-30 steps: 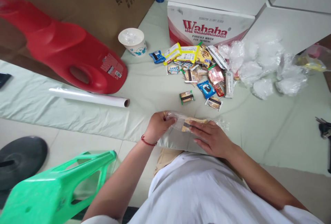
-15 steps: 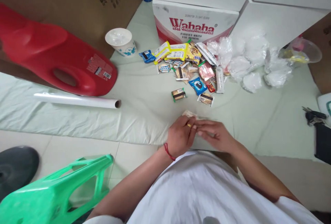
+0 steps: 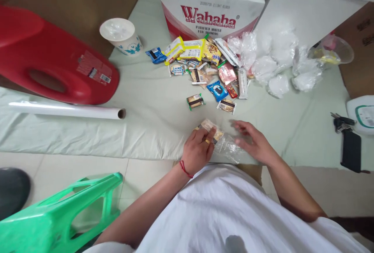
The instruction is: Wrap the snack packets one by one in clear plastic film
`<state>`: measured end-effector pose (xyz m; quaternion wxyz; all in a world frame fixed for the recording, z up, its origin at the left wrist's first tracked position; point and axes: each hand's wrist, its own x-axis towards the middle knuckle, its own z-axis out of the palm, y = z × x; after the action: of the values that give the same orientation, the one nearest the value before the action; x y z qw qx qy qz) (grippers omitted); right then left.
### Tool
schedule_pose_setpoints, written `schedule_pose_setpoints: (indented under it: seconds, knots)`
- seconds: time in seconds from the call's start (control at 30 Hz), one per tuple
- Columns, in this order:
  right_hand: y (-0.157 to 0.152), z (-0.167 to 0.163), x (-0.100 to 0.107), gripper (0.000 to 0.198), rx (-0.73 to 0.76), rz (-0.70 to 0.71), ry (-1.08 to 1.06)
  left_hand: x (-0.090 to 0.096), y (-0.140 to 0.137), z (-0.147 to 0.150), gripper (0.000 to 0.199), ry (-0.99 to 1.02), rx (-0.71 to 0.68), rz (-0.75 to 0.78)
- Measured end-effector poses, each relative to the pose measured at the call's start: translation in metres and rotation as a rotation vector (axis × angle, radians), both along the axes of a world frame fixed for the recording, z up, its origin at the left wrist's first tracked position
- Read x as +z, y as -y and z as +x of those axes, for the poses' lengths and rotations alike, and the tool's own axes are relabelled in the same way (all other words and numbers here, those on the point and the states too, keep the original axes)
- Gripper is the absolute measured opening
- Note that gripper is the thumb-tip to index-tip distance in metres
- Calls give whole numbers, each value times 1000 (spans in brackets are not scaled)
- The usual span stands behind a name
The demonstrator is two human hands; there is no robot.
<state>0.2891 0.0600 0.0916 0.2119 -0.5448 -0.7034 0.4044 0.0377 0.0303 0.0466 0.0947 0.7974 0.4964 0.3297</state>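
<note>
My left hand (image 3: 198,147), with a ring and a red string bracelet, holds a pale beige snack packet (image 3: 208,125) against the cloth near the table's front edge. Its fingers lie over the packet and cover part of it. From the packet, clear plastic film (image 3: 229,148) spreads to the right, crumpled and partly see-through. My right hand (image 3: 253,142) is open beside the film, fingers apart; any touch with the film cannot be made out. Just beyond the hands lie two small biscuit packets, one green-edged (image 3: 195,101) and one pale (image 3: 226,106).
Several wrapped snacks (image 3: 217,91) lie piled before a Wahaha carton (image 3: 210,15). Clear plastic bundles (image 3: 277,85) sit to their right. At left are a paper cup (image 3: 125,40), a red jug (image 3: 96,85) and a white roll (image 3: 73,110). Keys (image 3: 342,122) lie far right; a green stool (image 3: 73,206) stands below.
My right hand has come away from the left, moving right with its fingers spreading. The packet and the clear film now show between the hands. The view has shifted slightly.
</note>
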Motion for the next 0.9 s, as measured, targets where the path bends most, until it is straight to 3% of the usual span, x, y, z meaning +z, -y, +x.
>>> schedule_pose_setpoints:
  seconds: [0.07,0.2,0.27,0.37,0.43,0.57,0.63,0.77,0.83,0.9]
  knots:
    - [14,7,2,74,72,203,60,-2,-1,0,46,8,0,-7]
    - [46,14,-3,22,152,465,206,1,-3,-1,46,40,-21,-43]
    - [61,14,-6,24,227,485,241,3,-5,-2,44,74,-43,-72]
    - [76,18,-4,19,411,357,214,6,-6,-2,40,82,-28,-99]
    - [76,26,0,15,395,267,86,4,-6,-1,41,59,-14,-102]
    - [52,31,0,20,-210,209,-2,0,-3,-3,44,48,-51,-97]
    - [38,21,-5,33,-316,82,63,-1,-2,-6,49,47,-56,-105]
    - [27,-14,-12,57,-127,-218,134,1,0,-11,61,-4,-78,-139]
    - [30,-25,-10,49,-83,-250,200,2,-1,-13,66,-34,-99,-160]
    - [35,-26,-7,22,-28,-203,206,4,-3,-15,68,-60,-124,-173]
